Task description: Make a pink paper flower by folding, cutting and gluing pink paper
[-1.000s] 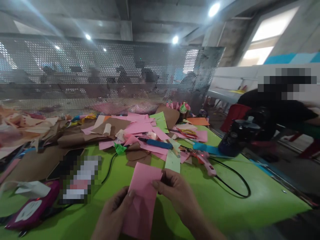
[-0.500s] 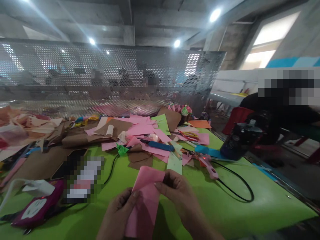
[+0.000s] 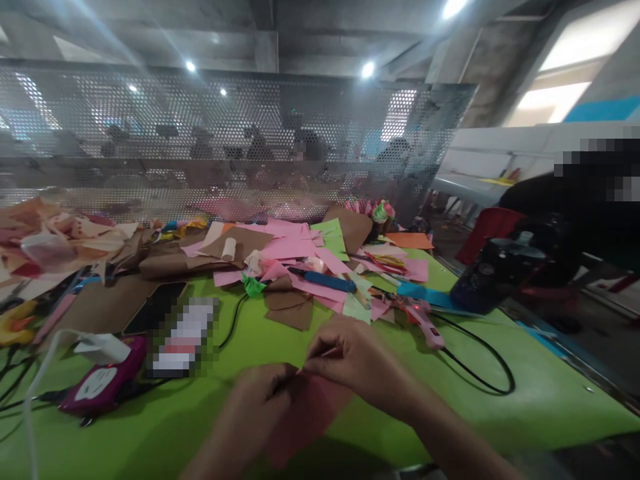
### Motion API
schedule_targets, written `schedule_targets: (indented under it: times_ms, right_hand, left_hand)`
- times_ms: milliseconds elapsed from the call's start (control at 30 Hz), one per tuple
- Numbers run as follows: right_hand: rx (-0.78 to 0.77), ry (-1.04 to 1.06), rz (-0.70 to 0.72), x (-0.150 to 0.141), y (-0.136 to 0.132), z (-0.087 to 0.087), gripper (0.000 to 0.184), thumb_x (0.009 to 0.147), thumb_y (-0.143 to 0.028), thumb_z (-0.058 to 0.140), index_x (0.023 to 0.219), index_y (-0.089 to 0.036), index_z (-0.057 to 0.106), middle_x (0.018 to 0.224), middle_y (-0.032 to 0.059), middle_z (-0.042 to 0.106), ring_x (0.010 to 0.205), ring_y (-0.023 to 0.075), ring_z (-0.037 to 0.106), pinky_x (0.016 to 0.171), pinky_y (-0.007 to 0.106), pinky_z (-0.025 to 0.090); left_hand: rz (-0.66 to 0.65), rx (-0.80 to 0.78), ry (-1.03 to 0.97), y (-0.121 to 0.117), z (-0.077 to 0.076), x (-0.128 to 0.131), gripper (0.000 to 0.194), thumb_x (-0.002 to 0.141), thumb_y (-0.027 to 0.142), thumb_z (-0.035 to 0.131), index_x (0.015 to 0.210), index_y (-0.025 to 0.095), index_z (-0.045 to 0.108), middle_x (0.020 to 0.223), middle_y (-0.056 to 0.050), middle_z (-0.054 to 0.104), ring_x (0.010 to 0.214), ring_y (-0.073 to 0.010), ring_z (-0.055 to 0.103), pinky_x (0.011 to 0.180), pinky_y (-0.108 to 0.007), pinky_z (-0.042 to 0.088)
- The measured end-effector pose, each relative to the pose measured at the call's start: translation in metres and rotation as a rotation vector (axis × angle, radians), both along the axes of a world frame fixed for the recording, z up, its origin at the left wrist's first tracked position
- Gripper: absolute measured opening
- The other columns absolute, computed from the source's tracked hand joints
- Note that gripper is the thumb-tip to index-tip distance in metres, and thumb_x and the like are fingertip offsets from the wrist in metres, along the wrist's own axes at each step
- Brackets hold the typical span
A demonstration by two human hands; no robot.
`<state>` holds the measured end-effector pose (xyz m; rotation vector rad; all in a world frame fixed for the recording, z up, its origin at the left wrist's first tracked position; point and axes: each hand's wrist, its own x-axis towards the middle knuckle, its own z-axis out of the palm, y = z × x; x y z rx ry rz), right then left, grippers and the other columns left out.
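A sheet of pink paper [image 3: 310, 410] hangs tilted from both my hands above the green tabletop. My left hand [image 3: 267, 400] pinches its upper left edge, thumb and fingers closed. Fingers bent over the upper part, my right hand [image 3: 345, 353] grips the same sheet close beside the left one. The fingertips of the two hands nearly meet and hide the paper's top edge. Beyond my hands lie brown paper pieces [image 3: 287, 310] and a blue-handled tool [image 3: 327, 281].
A pink glue gun [image 3: 426, 325] with a looping black cord lies right. Left are a purple power strip [image 3: 107, 383] and a phone [image 3: 157, 305]. Paper scraps [image 3: 285, 247] heap up before a perforated metal screen [image 3: 240, 147]. A dark jug [image 3: 493, 273] stands right; a person sits beyond.
My right hand has moved over the top of the pink paper, close to my left. The sheet has turned from upright to slanted. The view has shifted slightly right.
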<state>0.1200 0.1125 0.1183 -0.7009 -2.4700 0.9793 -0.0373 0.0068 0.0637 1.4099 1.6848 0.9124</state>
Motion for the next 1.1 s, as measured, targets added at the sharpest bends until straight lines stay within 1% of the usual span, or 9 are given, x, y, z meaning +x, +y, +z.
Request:
schedule_targets:
  times_ms: [67,100,267,333,400,533,733,933,1100]
  right_hand:
    - [-0.069,0.003,-0.005,0.000,0.001,-0.002,0.006,0.077,-0.021,0.075,0.073,-0.017,0.073,0.072,0.0009,0.069,0.066,0.0139,0.064,0.057,0.020,0.042]
    - [-0.064,0.002,-0.005,0.000,0.000,-0.002,0.006,0.077,-0.021,0.074,0.073,-0.017,0.073,0.073,0.0011,0.069,0.066,0.0137,0.064,0.057,0.020,0.042]
    - [0.185,-0.060,0.060,0.000,-0.002,0.005,0.007,0.071,-0.022,0.080,0.071,-0.019,0.075,0.067,-0.0009,0.069,0.071,0.0147,0.060,0.062,0.023,0.037]
    - [0.132,-0.086,0.100,0.000,0.000,0.006,0.007,0.074,-0.023,0.078,0.070,-0.018,0.075,0.063,-0.0015,0.068,0.065,0.0130,0.058,0.058,0.022,0.036]
    - [0.018,-0.092,0.103,0.001,0.005,0.005,0.009,0.078,-0.024,0.074,0.072,-0.017,0.075,0.065,-0.0011,0.068,0.063,0.0125,0.059,0.056,0.021,0.036]
    - [-0.147,-0.061,0.019,0.005,0.015,-0.003,0.012,0.077,-0.027,0.071,0.074,-0.016,0.073,0.067,0.0004,0.068,0.064,0.0143,0.059,0.056,0.021,0.039]
    - [-0.329,-0.004,-0.037,0.007,0.020,-0.009,0.023,0.071,-0.036,0.074,0.068,-0.014,0.070,0.060,-0.0007,0.061,0.057,0.0122,0.051,0.053,0.023,0.036]
    - [-0.362,-0.009,-0.082,0.006,0.023,-0.002,0.021,0.072,-0.035,0.071,0.065,-0.015,0.070,0.057,-0.0011,0.059,0.055,0.0119,0.049,0.053,0.024,0.035]
    - [-0.338,0.006,-0.065,0.006,0.029,-0.002,0.021,0.072,-0.036,0.071,0.066,-0.015,0.071,0.059,0.0000,0.062,0.056,0.0129,0.051,0.054,0.024,0.037]
  left_hand:
    - [-0.052,0.010,0.000,-0.002,0.005,-0.001,0.031,0.087,0.036,0.043,0.063,0.019,0.054,0.059,0.002,0.051,0.060,-0.0157,0.047,0.055,-0.026,0.028]
    - [-0.068,0.016,0.005,-0.003,0.007,-0.001,0.031,0.087,0.035,0.043,0.063,0.019,0.054,0.060,0.002,0.052,0.061,-0.0157,0.047,0.056,-0.026,0.029]
    - [-0.107,0.005,0.015,-0.004,0.012,0.000,0.032,0.089,0.036,0.042,0.069,0.019,0.058,0.067,0.001,0.059,0.067,-0.0174,0.051,0.059,-0.026,0.033]
    - [-0.121,0.013,0.011,-0.004,0.012,-0.001,0.032,0.090,0.036,0.042,0.067,0.019,0.058,0.066,0.001,0.059,0.066,-0.0173,0.051,0.060,-0.026,0.034]
    - [-0.135,0.036,0.007,-0.005,0.012,-0.004,0.032,0.091,0.036,0.042,0.068,0.020,0.058,0.067,0.001,0.059,0.067,-0.0170,0.051,0.061,-0.026,0.035]
    - [-0.144,0.041,-0.011,-0.007,0.008,-0.013,0.035,0.092,0.043,0.044,0.072,0.020,0.061,0.073,0.000,0.061,0.073,-0.0180,0.052,0.065,-0.026,0.036]
    - [-0.169,-0.005,-0.113,-0.011,0.003,-0.021,0.038,0.091,0.048,0.048,0.076,0.019,0.067,0.075,-0.001,0.063,0.074,-0.0191,0.053,0.067,-0.028,0.039]
    - [-0.126,-0.043,-0.188,-0.021,0.004,-0.031,0.035,0.089,0.048,0.050,0.078,0.021,0.070,0.078,-0.001,0.065,0.076,-0.0199,0.056,0.069,-0.028,0.041]
    - [-0.132,-0.060,-0.183,-0.028,0.003,-0.039,0.036,0.090,0.045,0.050,0.071,0.020,0.066,0.071,0.001,0.059,0.071,-0.0174,0.052,0.066,-0.026,0.039]
